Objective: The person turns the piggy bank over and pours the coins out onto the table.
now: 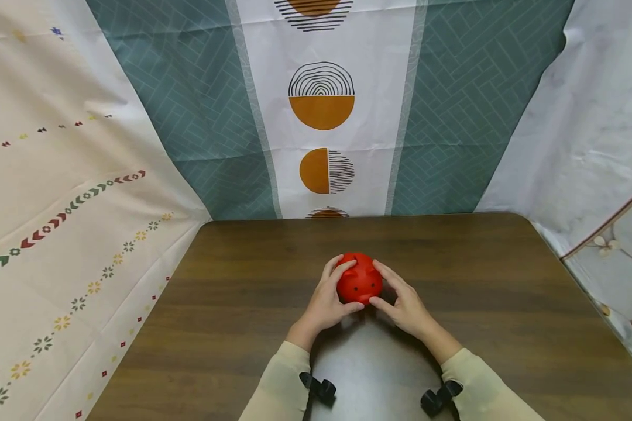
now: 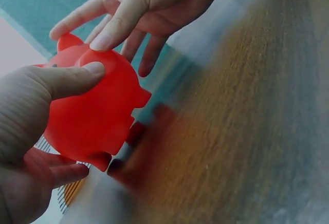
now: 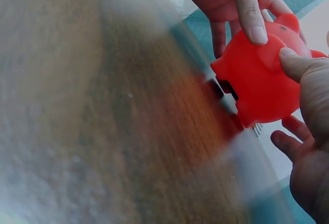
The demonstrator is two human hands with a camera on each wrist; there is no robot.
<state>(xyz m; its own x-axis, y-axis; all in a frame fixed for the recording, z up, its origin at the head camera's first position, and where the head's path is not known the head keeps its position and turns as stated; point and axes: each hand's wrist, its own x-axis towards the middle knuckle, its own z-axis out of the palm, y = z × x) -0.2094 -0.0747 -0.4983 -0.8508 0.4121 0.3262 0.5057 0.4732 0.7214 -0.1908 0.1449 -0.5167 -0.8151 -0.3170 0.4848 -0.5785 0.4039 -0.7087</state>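
Observation:
A round, shiny red piggy bank (image 1: 359,285) with small ears and dark eyes is between my two hands, near the middle of the wooden table. My left hand (image 1: 327,299) holds its left side, thumb low and fingers over the top. On the other side my right hand (image 1: 406,306) grips it in the same way. Both thumbs lie on the red surface in the left wrist view, where the stubby feet of the piggy bank (image 2: 97,116) point down to the tabletop. From the right wrist, a dark patch shows on the underside of the piggy bank (image 3: 257,88).
The brown wooden table (image 1: 232,327) reflects light at its near middle. Behind it hangs a teal and white patterned cloth (image 1: 200,117). A cream embroidered cloth (image 1: 84,234) covers the left side, and a white cloth (image 1: 584,146) hangs at the right.

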